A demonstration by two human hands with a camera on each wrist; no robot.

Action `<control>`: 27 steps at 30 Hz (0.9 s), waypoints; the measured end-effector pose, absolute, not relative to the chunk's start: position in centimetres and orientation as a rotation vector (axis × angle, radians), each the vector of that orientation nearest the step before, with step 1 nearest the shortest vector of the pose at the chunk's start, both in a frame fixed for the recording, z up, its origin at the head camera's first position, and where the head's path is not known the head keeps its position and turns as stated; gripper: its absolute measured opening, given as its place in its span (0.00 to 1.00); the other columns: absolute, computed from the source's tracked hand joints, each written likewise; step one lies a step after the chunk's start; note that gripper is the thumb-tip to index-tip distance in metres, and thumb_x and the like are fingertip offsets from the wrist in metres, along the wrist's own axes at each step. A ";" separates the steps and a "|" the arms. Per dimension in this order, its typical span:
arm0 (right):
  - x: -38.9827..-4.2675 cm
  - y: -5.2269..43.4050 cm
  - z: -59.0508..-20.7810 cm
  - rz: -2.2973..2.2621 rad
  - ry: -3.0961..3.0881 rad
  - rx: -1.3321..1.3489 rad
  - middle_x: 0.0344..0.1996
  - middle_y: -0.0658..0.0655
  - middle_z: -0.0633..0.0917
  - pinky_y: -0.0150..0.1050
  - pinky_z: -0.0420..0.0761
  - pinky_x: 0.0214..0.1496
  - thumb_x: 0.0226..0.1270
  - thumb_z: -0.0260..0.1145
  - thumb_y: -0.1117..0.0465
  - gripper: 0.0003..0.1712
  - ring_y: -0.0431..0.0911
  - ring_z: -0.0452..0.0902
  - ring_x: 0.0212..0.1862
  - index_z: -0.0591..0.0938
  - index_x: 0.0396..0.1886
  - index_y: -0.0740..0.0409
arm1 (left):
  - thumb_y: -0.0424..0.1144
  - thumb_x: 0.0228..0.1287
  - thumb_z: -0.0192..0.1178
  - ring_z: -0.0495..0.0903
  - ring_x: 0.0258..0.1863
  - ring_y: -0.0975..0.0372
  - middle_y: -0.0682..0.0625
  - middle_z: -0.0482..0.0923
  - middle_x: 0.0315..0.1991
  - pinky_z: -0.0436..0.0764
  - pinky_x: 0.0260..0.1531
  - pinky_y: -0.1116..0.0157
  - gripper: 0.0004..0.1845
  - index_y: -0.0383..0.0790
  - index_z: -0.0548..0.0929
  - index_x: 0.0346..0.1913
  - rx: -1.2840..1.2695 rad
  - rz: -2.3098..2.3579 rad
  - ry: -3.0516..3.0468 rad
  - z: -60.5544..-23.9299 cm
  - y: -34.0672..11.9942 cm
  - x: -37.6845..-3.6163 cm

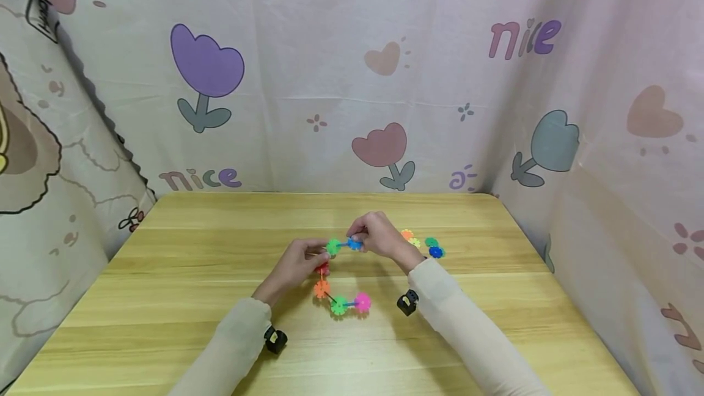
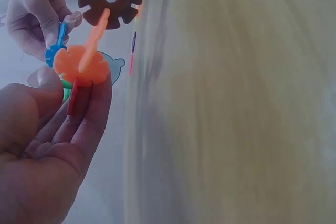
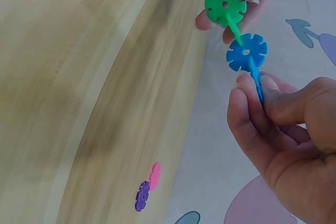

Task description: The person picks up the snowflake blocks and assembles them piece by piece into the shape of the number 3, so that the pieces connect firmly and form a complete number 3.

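Above the wooden table (image 1: pixel 187 274) I hold a chain of plastic snowflake discs between both hands. My left hand (image 1: pixel 318 255) pinches the red disc (image 2: pixel 72 97) just below the green disc (image 1: pixel 333 247). My right hand (image 1: pixel 357 242) pinches a blue piece (image 3: pixel 258 85) slotted into the blue disc (image 3: pixel 247 52), which joins the green disc (image 3: pixel 226 5). From the left hand (image 2: pixel 79 95) the chain hangs on through an orange disc (image 1: pixel 321 289), another green disc (image 1: pixel 339 305) and a pink disc (image 1: pixel 362 302), which are near or on the table.
Several loose discs (image 1: pixel 423 243) lie on the table right of my right hand; a pink and a purple one (image 3: pixel 148 186) show in the right wrist view. Printed cloth walls (image 1: pixel 352 78) close off the table's back and both sides.
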State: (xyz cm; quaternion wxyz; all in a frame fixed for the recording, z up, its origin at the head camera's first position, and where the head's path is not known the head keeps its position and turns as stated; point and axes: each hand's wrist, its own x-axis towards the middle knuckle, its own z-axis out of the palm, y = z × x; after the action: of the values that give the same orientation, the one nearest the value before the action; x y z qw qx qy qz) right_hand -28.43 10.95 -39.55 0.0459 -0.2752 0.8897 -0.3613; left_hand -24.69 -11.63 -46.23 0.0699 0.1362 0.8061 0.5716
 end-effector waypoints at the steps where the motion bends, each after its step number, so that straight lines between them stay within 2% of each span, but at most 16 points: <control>1: -28.4 10.9 -39.6 -1.093 2.721 -0.843 0.33 0.61 0.91 0.28 0.83 0.28 0.70 0.66 0.74 0.07 0.40 0.83 0.28 0.90 0.41 0.70 | 0.30 0.75 0.60 0.90 0.41 0.56 0.37 0.88 0.50 0.89 0.43 0.63 0.21 0.27 0.77 0.67 0.409 1.712 2.435 -46.2 -11.6 -24.6; 7: -28.5 10.9 -40.1 -1.096 2.707 -0.836 0.33 0.61 0.91 0.29 0.85 0.29 0.70 0.67 0.73 0.07 0.39 0.84 0.28 0.90 0.41 0.69 | 0.32 0.74 0.60 0.90 0.38 0.57 0.36 0.88 0.51 0.90 0.41 0.62 0.22 0.29 0.77 0.67 0.388 1.705 2.420 -45.9 -11.7 -24.4; 11: -28.5 11.0 -40.3 -1.164 2.666 -0.821 0.33 0.61 0.90 0.32 0.87 0.31 0.71 0.65 0.73 0.08 0.40 0.84 0.26 0.89 0.44 0.69 | 0.35 0.76 0.60 0.89 0.41 0.57 0.38 0.87 0.52 0.89 0.42 0.63 0.22 0.32 0.77 0.68 0.389 1.669 2.472 -45.5 -12.0 -24.5; 15: -28.3 11.0 -40.3 -1.229 2.646 -0.791 0.32 0.61 0.88 0.34 0.88 0.32 0.72 0.65 0.72 0.07 0.41 0.85 0.27 0.88 0.44 0.67 | 0.40 0.75 0.62 0.89 0.45 0.52 0.40 0.85 0.55 0.89 0.45 0.60 0.23 0.39 0.77 0.69 0.346 1.701 2.462 -45.2 -12.2 -24.7; 20: -28.1 10.9 -40.5 -1.323 2.561 -0.708 0.33 0.62 0.84 0.43 0.91 0.38 0.72 0.64 0.74 0.06 0.48 0.88 0.31 0.86 0.43 0.68 | 0.42 0.72 0.66 0.89 0.43 0.47 0.40 0.84 0.55 0.90 0.45 0.55 0.24 0.44 0.78 0.68 0.306 1.749 2.420 -44.8 -12.4 -24.9; 23: -28.1 11.0 -40.8 -1.326 2.513 -0.701 0.34 0.63 0.84 0.47 0.91 0.40 0.73 0.63 0.74 0.06 0.52 0.89 0.33 0.85 0.44 0.69 | 0.41 0.71 0.67 0.88 0.41 0.47 0.41 0.86 0.52 0.89 0.41 0.57 0.20 0.44 0.81 0.64 0.311 1.714 2.472 -44.5 -12.5 -25.1; 27: -28.6 11.9 -40.7 -1.266 2.549 -0.711 0.36 0.65 0.84 0.42 0.90 0.36 0.75 0.63 0.70 0.07 0.59 0.88 0.34 0.85 0.46 0.68 | 0.40 0.70 0.67 0.85 0.43 0.51 0.44 0.87 0.51 0.86 0.42 0.62 0.16 0.45 0.85 0.59 0.353 1.592 2.582 -44.1 -12.8 -25.4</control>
State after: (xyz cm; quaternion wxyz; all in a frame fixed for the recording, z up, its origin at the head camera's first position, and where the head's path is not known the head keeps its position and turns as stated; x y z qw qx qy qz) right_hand -28.61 11.89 -40.73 0.1037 -0.2412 0.8642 -0.4292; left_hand -25.44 -12.78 -44.15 0.0437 0.1154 0.8447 0.5208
